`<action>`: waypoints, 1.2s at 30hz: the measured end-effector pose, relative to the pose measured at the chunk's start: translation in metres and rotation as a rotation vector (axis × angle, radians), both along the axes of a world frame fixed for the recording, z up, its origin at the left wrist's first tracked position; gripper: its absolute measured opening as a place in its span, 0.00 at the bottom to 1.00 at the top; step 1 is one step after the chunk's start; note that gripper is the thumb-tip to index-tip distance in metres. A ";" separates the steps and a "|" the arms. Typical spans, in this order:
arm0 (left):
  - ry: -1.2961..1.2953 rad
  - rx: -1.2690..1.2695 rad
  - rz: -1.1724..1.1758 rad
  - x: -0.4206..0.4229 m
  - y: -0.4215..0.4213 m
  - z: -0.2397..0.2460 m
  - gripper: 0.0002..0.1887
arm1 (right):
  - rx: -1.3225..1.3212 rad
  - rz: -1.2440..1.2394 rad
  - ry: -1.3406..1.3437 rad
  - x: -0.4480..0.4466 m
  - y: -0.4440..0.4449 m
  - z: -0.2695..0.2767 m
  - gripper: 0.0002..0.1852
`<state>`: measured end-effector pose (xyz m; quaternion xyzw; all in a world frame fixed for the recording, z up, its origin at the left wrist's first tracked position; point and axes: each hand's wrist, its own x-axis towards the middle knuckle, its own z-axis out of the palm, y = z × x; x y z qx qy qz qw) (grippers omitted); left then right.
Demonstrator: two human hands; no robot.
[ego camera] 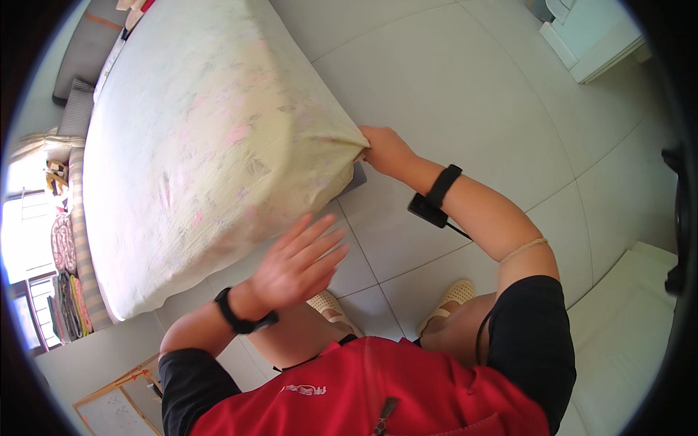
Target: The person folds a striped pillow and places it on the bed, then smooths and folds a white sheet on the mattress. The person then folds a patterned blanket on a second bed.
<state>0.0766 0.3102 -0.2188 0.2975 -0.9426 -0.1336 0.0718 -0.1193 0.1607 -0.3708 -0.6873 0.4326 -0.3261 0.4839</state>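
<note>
A pale floral bed sheet (218, 141) covers the bed in front of me and hangs over its edges. My right hand (388, 151) grips the sheet at the bed's near right corner, where the cloth bunches into folds. Its fingertips are partly hidden behind the fabric. Slightly blurred, my left hand (300, 264) is held in the air off the near edge of the bed, holding nothing, with its fingers spread. Below the gripped corner, part of a grey bed base (353, 181) shows.
Grey floor tiles (436, 109) surround the bed. A white cabinet (594, 41) stands at the far right, and a pale cushioned surface (621, 332) lies behind my right elbow. Folded textiles (71, 305) line the windowsill. A framed whiteboard (117, 411) stands at lower left.
</note>
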 end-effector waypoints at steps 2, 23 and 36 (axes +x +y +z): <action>-0.151 -0.056 0.054 -0.022 -0.015 -0.023 0.22 | -0.002 0.037 0.030 -0.010 0.001 0.000 0.16; -1.298 -0.647 0.225 -0.093 -0.081 -0.073 0.28 | -0.484 0.004 0.586 -0.095 -0.068 0.019 0.05; -1.094 -0.584 0.395 -0.079 -0.093 -0.121 0.31 | -0.608 0.213 0.472 -0.077 -0.021 -0.058 0.05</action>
